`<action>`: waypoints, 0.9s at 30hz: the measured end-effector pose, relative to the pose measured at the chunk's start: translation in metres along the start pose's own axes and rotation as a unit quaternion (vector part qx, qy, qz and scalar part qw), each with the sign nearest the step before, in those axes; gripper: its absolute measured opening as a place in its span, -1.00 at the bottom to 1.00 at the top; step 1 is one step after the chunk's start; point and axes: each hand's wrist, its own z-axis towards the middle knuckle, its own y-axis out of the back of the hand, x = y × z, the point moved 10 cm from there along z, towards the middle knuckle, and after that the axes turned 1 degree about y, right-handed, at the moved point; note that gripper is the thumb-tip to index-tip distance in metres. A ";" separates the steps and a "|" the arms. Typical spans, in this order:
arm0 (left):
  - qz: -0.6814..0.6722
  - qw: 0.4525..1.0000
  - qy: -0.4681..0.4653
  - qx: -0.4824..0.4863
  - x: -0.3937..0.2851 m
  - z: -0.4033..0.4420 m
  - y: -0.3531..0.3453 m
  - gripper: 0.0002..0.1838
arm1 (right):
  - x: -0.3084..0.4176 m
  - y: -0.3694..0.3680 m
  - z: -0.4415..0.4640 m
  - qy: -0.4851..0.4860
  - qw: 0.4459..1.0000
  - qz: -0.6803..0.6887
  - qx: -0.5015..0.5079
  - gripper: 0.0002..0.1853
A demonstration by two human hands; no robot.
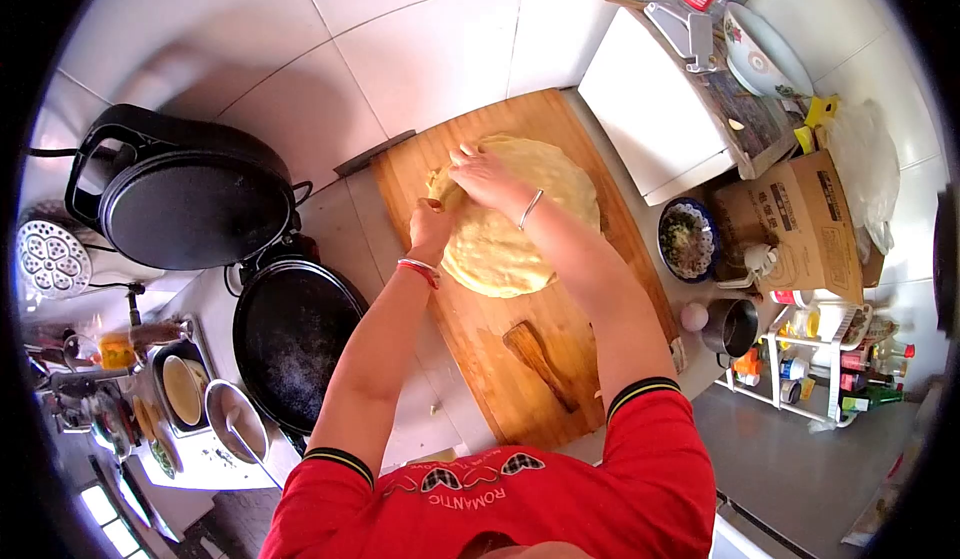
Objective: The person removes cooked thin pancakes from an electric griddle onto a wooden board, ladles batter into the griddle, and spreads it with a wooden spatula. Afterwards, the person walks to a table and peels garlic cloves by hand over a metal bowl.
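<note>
Item under inspection: a broad, roughly round yellow dough sheet (530,249), lying flat on the far half of a wooden board (480,359) and reaching close to the board's right edge. The board rests on a tiled surface (430,379).

Hands: the left hand (430,227) and right hand (482,174) are close to each other at the sheet's margin, on the side toward the board's far left corner. Fingers on both are curled at the dough; whether either is clamped on it cannot be confirmed, as the hands cover the contact.

Findings on risk, as judgement:
1. Tearing. The sheet looks soft and uneven; a hard pull at the margin could split a thin spot.
2. Overhang. Dragging the sheet rightward could carry it past the board's right edge, given the slight margin there.
3. Contamination. The right wrist's bracelet (531,209) is over the dough and could mark it if the wrist drops.
4. Obstruction. A wooden tool (540,364) lies toward the board's near edge, beside the right forearm; a low elbow could knock it.
5. Burn. An open black pan (300,339) stands beyond the board's left edge, near the left forearm. Its heat cannot be determined; if hot, an outward swing risks contact.
</note>
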 end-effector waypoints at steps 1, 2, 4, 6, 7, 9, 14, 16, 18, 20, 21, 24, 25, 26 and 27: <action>0.040 0.999 -0.026 -0.025 -0.001 0.002 0.002 -0.62 | 0.002 0.005 0.002 0.000 0.999 -0.024 0.022 -0.84; 0.054 0.998 -0.041 -0.007 -0.008 -0.001 0.002 -0.63 | 0.004 0.006 0.002 0.012 1.000 -0.003 0.022 -0.86; 0.084 0.994 -0.070 0.027 -0.020 -0.006 0.007 -0.62 | 0.006 0.010 0.000 0.033 0.998 0.041 0.021 -0.88; 0.084 0.986 -0.143 -0.001 -0.029 -0.009 0.008 -0.69 | -0.005 0.007 -0.007 -0.009 0.998 0.036 0.058 -0.88; 0.081 0.980 -0.179 -0.015 -0.034 -0.011 0.006 -0.73 | -0.011 0.007 -0.009 -0.030 0.996 0.031 0.078 -0.88; -0.020 0.983 -0.180 0.029 -0.046 -0.022 0.006 -0.81 | -0.010 0.035 -0.006 -0.048 0.992 0.089 0.077 -0.89; -0.216 0.961 -0.124 0.120 -0.049 -0.029 0.028 -0.82 | -0.002 0.065 0.027 -0.050 0.986 0.141 0.077 -0.93; -0.221 0.966 -0.054 0.123 -0.028 -0.023 0.036 -0.75 | 0.006 0.047 0.043 -0.050 0.989 0.124 0.064 -0.95; -0.170 0.979 0.003 0.111 0.007 -0.006 0.026 -0.68 | 0.007 0.025 0.031 -0.102 0.992 0.062 0.034 -0.89; 0.057 0.989 -0.137 -0.023 0.009 0.002 0.040 -0.62 | 0.014 0.019 0.003 -0.133 0.991 0.020 -0.010 -0.77; 0.171 0.961 -0.201 -0.086 0.007 -0.008 0.044 -0.59 | 0.019 0.032 -0.020 -0.164 0.985 0.040 -0.034 -0.77; 0.073 0.954 -0.271 -0.103 -0.017 -0.059 0.069 -0.65 | 0.027 0.077 -0.121 -0.266 0.947 0.096 -0.153 -0.75; 0.013 0.956 -0.280 -0.088 -0.017 -0.074 0.078 -0.67 | 0.028 0.083 -0.164 -0.307 0.916 0.115 -0.231 -0.74; 0.013 0.949 -0.304 -0.083 -0.022 -0.092 0.078 -0.79 | 0.023 0.079 -0.206 -0.419 0.851 0.223 -0.226 -0.74; 0.026 0.943 -0.325 -0.062 -0.025 -0.110 0.069 -0.82 | 0.021 0.071 -0.242 -0.517 0.762 0.323 -0.217 -0.74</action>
